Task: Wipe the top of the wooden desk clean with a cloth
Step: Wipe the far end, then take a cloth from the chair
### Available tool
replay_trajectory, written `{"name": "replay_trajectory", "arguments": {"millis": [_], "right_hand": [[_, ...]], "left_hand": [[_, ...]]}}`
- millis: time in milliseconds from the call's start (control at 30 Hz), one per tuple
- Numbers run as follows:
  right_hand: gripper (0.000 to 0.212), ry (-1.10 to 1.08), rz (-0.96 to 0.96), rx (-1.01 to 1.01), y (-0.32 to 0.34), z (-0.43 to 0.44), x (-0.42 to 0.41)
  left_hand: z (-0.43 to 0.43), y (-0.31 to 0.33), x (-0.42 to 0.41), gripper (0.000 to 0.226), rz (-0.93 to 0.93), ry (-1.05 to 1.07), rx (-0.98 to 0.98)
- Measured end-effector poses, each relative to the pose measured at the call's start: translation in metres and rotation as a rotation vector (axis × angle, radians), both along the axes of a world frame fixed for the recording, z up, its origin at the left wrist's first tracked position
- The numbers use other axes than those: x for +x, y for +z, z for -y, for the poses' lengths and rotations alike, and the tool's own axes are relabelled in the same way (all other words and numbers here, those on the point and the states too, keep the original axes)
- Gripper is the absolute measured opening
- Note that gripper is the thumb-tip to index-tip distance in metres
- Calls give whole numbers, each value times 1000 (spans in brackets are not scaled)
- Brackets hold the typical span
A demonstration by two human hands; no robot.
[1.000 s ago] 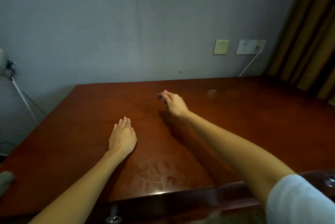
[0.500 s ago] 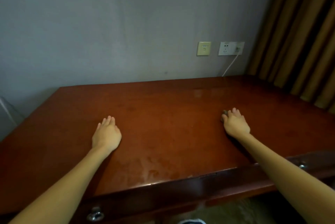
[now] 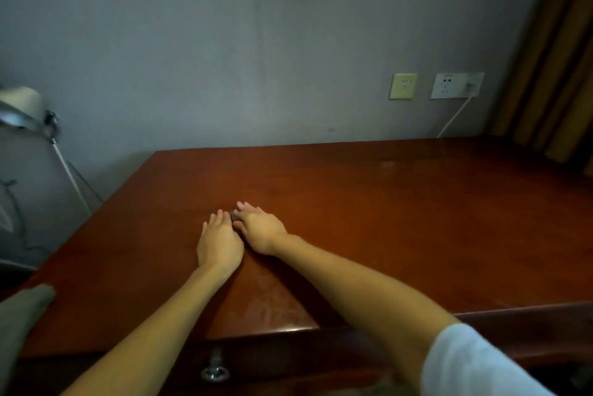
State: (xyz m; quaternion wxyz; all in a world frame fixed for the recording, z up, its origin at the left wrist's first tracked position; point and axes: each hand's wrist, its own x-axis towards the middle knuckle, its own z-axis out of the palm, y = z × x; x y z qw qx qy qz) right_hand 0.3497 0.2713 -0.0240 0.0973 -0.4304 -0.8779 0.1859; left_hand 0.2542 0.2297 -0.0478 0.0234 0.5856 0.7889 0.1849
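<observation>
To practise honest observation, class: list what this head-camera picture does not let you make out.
Cloth: head view, nearly all hidden under the right hand; only a dark scrap shows.
Lamp: head view, cut off by the left edge.
Grey-green thing: head view, cut off at the bottom-left corner; unidentifiable.
Drawer handle: head view, blurred.

One left hand (image 3: 218, 244) and one right hand (image 3: 261, 228), two in all; one wooden desk (image 3: 401, 219); one dark cloth (image 3: 234, 216), only a scrap showing; two wall plates, one yellowish switch (image 3: 403, 86) and one white socket (image 3: 457, 85); one white cable (image 3: 454, 119); one lamp (image 3: 21, 110); one metal drawer pull (image 3: 215, 370); one white sleeve (image 3: 475, 363); one curtain (image 3: 552, 58).
</observation>
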Motion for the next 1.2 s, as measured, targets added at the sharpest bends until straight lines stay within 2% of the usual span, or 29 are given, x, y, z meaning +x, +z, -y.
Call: {"name": "replay_trajectory", "arguments": {"millis": [67,167,233,333,400,500,633,933,1067,1133,1200], "right_hand": [[42,-13,-68,-13,9,-7,22],[40,-183,-244,106,27,-29,89],[39,-321,-264,200,36,-47,155],[40,-676,-132,231,33,-69,265],[42,-921,-40,150,17,-64,323],[46,-1054,67,127,-5,-56,340],[47,-893,125,158,-4,-71,268],[46,-105,81,104,-7,-44,22],[43,39,-50,-27,2,-26,18],[42,-56,-200,-81,13,-25,52],[40,-163,-298,-51,28,-27,105]], "left_hand": [[4,0,0,51,-33,-8,-16],[3,2,-2,51,-56,-17,-28],[3,0,0,51,-57,-14,-39],[3,-1,2,52,-66,-12,-53],[2,-1,3,52,-78,-6,-59],[0,1,5,52,-79,-2,-75],[1,1,7,53,-92,0,-99],[1,0,6,53,-99,-5,-97],[2,1,3,53,-91,-13,-105],[3,2,2,53,-81,-26,-111],[3,3,2,53,-73,-32,-111]]}}
